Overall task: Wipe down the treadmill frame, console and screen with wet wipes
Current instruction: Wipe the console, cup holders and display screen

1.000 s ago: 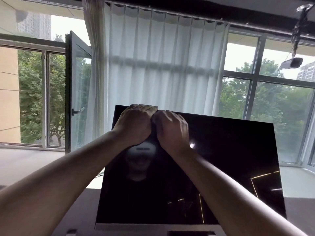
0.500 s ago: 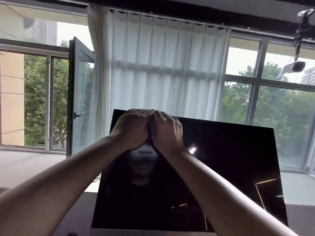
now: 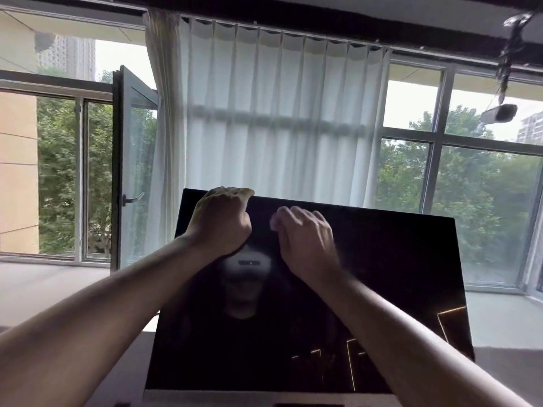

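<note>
The left hand (image 3: 220,223) curls its fingers over the top edge of the large glossy black rectangular screen (image 3: 382,274), which tilts before a white pleated curtain (image 3: 279,113). The right hand (image 3: 305,239) is blurred and near the left, fingers bent. Its grip cannot be told.

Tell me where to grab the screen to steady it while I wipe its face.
Grip the screen by its top edge, coming from above with fingers hooked over the back, as the left hand does near the top-left corner. The panel is flat, tilted back, and its top edge stands free.
</note>
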